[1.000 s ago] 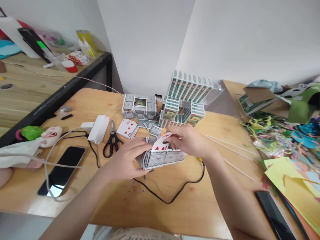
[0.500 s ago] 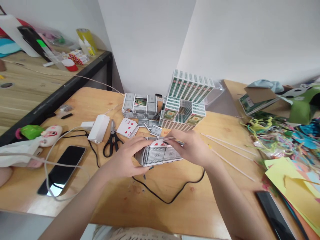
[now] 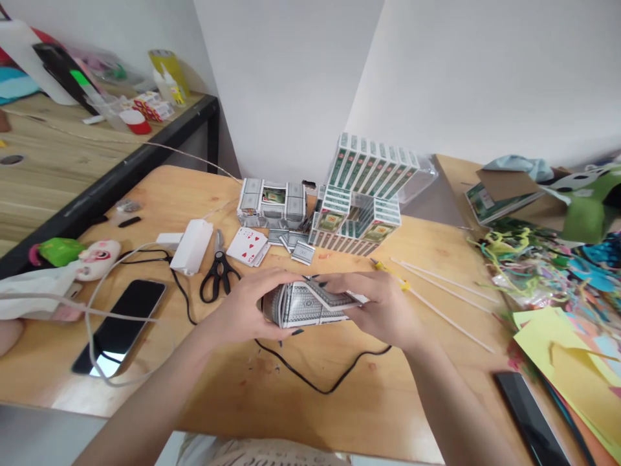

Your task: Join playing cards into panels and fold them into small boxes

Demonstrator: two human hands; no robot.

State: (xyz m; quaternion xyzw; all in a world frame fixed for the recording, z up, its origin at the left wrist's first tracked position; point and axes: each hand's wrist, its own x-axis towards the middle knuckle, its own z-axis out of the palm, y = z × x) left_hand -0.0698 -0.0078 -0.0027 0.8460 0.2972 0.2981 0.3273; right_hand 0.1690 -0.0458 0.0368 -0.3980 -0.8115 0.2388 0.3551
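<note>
Between my hands, above the wooden table, is a block covered in playing cards (image 3: 303,309), patterned backs outward. My left hand (image 3: 247,304) grips its left end, thumb below and fingers over the top edge. A bent playing card (image 3: 330,296) lies across the block's upper side, pinched by my right hand (image 3: 376,301) at the right end. Just beyond are a pile of playing cards (image 3: 248,246) with hearts facing up and several small cut card pieces (image 3: 303,252). Black-handled scissors (image 3: 219,272) rest to the left of the pile.
Behind stand a card-covered box (image 3: 272,204) and a stack of green-and-white card boxes (image 3: 371,168). A phone (image 3: 126,320), cables and a white adapter (image 3: 193,246) lie left. A glue gun (image 3: 388,272) tip, white sticks, coloured paper (image 3: 577,356) and a black case (image 3: 533,417) are right.
The card in my right hand has turned from showing its red heart face to lying bent with its patterned back up. My right hand has shifted slightly right and down.
</note>
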